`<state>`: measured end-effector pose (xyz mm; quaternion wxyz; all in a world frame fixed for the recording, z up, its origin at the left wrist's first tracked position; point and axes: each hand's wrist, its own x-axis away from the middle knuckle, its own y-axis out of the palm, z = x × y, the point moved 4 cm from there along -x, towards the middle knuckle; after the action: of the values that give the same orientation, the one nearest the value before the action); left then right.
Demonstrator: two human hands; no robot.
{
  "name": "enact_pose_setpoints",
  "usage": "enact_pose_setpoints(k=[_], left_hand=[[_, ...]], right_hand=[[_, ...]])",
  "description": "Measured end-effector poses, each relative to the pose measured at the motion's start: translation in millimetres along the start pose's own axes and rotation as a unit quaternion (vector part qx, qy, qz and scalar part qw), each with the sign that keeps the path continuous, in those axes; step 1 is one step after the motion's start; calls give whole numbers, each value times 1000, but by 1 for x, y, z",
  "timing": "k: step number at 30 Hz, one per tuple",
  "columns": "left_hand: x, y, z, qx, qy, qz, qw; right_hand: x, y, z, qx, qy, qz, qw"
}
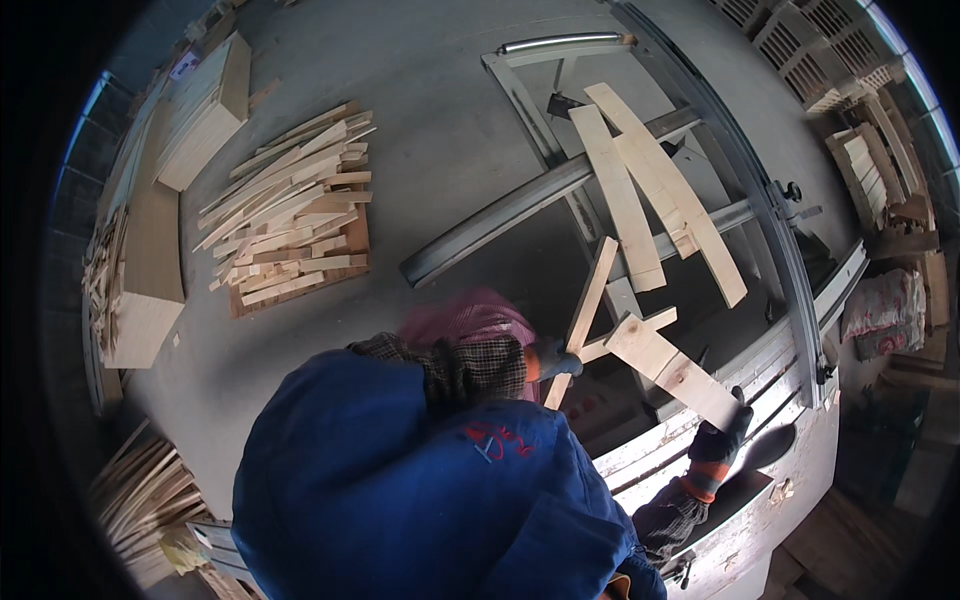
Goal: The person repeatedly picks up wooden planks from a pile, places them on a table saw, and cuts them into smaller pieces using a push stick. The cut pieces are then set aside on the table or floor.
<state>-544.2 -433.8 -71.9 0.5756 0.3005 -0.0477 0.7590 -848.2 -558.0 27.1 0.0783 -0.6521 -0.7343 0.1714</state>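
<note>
My left hand (pixel 550 361), in a dark glove with an orange cuff, is closed around a narrow wooden strip (pixel 592 290) that stands at a slant. A second short strip (pixel 598 347) crosses it close to my fingers; whether I grip that one too I cannot tell. My right hand (pixel 720 442), gloved alike, grasps the near end of a short, wide wooden board (pixel 680 376) with a knot in it. The board's far end overlaps the second strip. Beneath my right hand lies a brightly lit saw table (pixel 790 415) with long slots.
Several longer boards (pixel 630 215) rest across a metal sliding frame (pixel 500 225) ahead. A long rail (pixel 745 165) runs along its right. On the floor at left lie a pile of wood strips (pixel 290 205) and stacked panels (pixel 150 250). Slatted wooden pallets (pixel 825 50) stand far right.
</note>
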Motion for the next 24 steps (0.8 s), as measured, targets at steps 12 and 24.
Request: enact_pose_setpoints(k=[12, 24], left_hand=[[51, -271, -99, 335, 237, 166, 897], [307, -556, -86, 419, 151, 449, 775]], right_hand=[[46, 361, -75, -318, 180, -245, 898], [176, 927, -275, -292, 369, -465, 750]])
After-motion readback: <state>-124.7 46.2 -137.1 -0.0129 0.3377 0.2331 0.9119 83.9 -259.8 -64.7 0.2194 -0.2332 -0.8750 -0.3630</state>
